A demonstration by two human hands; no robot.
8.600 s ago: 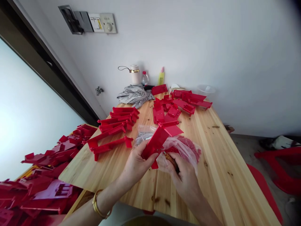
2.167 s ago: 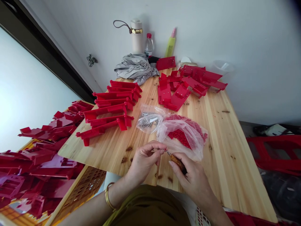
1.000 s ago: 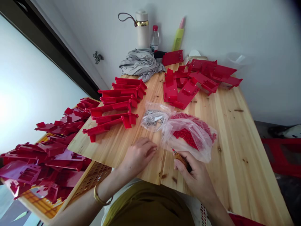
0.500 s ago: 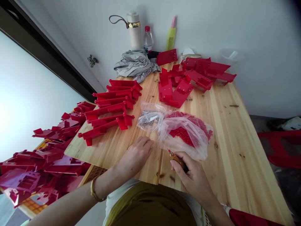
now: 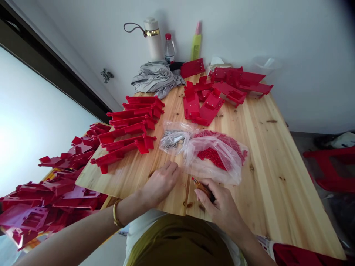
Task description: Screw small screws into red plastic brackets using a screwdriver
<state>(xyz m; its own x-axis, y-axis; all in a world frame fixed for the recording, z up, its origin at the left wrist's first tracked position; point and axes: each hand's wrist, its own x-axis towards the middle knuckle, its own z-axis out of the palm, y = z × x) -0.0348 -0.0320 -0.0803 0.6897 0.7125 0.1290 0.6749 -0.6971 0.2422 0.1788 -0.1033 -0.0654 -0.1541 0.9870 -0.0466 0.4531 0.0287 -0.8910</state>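
Note:
My right hand [image 5: 219, 201] is wrapped round the amber handle of a screwdriver [image 5: 202, 187], whose short tip points up and left with a small red piece at its end. Close by on the left, my left hand [image 5: 163, 181] hovers at the table with its fingers curled together; what they hold, if anything, is hidden. Just beyond the hands lies an open clear plastic bag of small red parts [image 5: 212, 157]. Touching it on the left is a smaller clear bag of silver screws [image 5: 173, 142].
A row of red plastic brackets [image 5: 124, 129] stands on the wooden table [image 5: 260, 184] at left, more red brackets [image 5: 205, 107] at the back. Further red parts [image 5: 55, 184] are piled below left. A grey cloth [image 5: 155, 77], flask [image 5: 154, 44] and bottle [image 5: 169, 50] stand near the wall.
My right hand with the screwdriver has come slightly left, closer to my left hand. The whole view has shifted a little; the bags and brackets stay in place.

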